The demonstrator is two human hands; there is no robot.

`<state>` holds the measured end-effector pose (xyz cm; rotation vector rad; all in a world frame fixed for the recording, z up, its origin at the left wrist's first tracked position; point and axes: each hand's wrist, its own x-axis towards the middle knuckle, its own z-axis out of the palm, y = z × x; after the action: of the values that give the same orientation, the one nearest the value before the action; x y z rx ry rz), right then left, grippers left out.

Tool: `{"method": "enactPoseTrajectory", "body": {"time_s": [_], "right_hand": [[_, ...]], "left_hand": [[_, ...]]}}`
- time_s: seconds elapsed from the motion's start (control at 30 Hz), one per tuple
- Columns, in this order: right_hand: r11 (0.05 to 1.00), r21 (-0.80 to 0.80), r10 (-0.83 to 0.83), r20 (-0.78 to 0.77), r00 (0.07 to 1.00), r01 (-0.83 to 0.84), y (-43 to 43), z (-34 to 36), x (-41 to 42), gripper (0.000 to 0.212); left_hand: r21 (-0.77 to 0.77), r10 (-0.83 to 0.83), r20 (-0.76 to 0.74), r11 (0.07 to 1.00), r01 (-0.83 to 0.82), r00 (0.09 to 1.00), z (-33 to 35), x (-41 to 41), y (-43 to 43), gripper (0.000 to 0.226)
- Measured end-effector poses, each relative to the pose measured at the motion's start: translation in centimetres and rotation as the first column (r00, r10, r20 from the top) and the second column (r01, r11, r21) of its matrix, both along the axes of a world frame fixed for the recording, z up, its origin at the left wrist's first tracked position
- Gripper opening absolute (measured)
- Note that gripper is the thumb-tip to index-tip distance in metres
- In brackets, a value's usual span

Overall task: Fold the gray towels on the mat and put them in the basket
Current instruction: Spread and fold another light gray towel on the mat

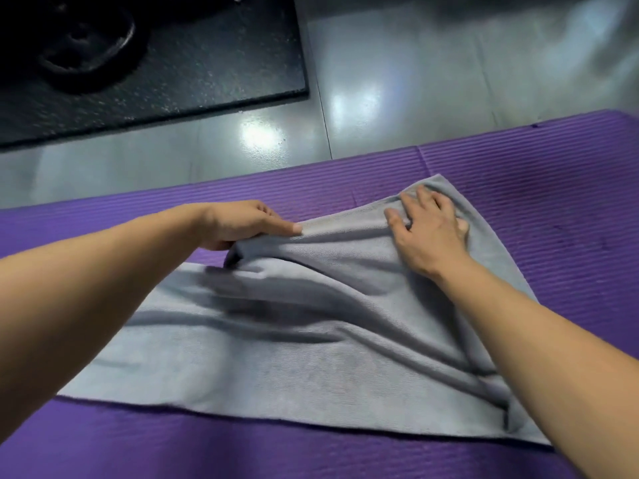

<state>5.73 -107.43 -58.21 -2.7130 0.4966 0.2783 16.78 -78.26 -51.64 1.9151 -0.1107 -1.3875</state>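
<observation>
Currently: left hand (242, 224) pinches the raised edge of gray towel (276, 357) mid-frame; right hand (428, 229), fingers spread, presses it onto purple mat (553, 202).

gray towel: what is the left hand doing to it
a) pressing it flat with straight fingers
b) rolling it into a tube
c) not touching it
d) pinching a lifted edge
d: the left hand pinches a raised edge of the gray towel, and the cloth hangs down from its fingers toward the purple mat.
</observation>
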Motion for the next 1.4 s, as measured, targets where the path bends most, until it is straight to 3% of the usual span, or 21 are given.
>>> {"method": "enactPoseTrajectory", "body": {"time_s": [0.17, 0.3, 0.57, 0.73, 0.87, 1.0, 1.07, 1.1, 1.17, 1.27, 1.4], "right_hand": [[0.998, -0.03, -0.054, -0.064, 0.996, 0.053, 1.1, -0.2, 0.4, 0.072], [0.991, -0.094, -0.105, -0.116, 0.988, 0.095, 2.2, -0.5, 0.9, 0.074], [0.99, -0.11, -0.105, -0.167, 0.98, 0.087, 2.2, -0.7, 0.7, 0.073], [0.987, -0.133, -0.111, -0.181, 0.977, 0.087, 2.3, -0.9, 0.6, 0.073], [0.984, -0.162, -0.104, -0.221, 0.97, 0.069, 2.3, -0.7, 0.8, 0.077], [0.977, -0.182, -0.164, -0.293, 0.942, 0.114, 4.2, 1.2, 2.0, 0.085], [0.977, -0.203, -0.113, -0.205, 0.972, 0.071, 7.8, 2.8, 2.5, 0.081], [0.98, -0.198, -0.01, -0.119, 0.993, -0.014, 10.3, 3.8, 2.6, 0.076], [0.968, -0.077, 0.242, 0.012, 0.97, -0.241, 16.2, 5.8, 2.6, 0.059], [0.858, 0.297, 0.432, 0.023, 0.901, -0.419, 24.2, 8.3, 2.5, 0.046], [0.677, 0.677, 0.392, 0.001, 0.92, -0.289, 30.3, 9.5, 2.7, 0.041]], "left_hand": [[0.026, 0.151, -0.094, 0.989, -0.149, 0.984, 1.6, 0.3, 5.4, 0.036], [-0.054, 0.296, -0.152, 0.95, -0.307, 0.943, 2.2, 0.1, 9.1, 0.04], [-0.08, 0.332, -0.159, 0.934, -0.348, 0.93, 3.5, 0.0, 15.0, 0.059], [-0.008, 0.22, -0.053, 0.975, -0.221, 0.974, 5.3, -0.1, 20.9, 0.032], [0.096, 0.107, -0.006, 0.99, -0.106, 0.994, 6.1, -0.2, 24.9, 0.029], [0.01, 0.217, 0.15, 0.975, -0.22, 0.965, 4.3, -1.0, 26.6, 0.038], [-0.056, 0.285, 0.251, 0.958, -0.28, 0.925, 3.1, -1.7, 25.8, 0.034], [-0.076, 0.292, 0.281, 0.956, -0.282, 0.914, 2.6, -2.0, 25.0, 0.029], [-0.097, 0.29, 0.307, 0.957, -0.274, 0.906, 1.8, -2.6, 23.5, 0.024], [-0.157, 0.248, 0.286, 0.965, -0.21, 0.926, 1.7, -3.2, 22.1, 0.017], [-0.257, 0.189, 0.228, 0.958, -0.129, 0.955, 2.6, -4.0, 22.4, 0.017]]}}
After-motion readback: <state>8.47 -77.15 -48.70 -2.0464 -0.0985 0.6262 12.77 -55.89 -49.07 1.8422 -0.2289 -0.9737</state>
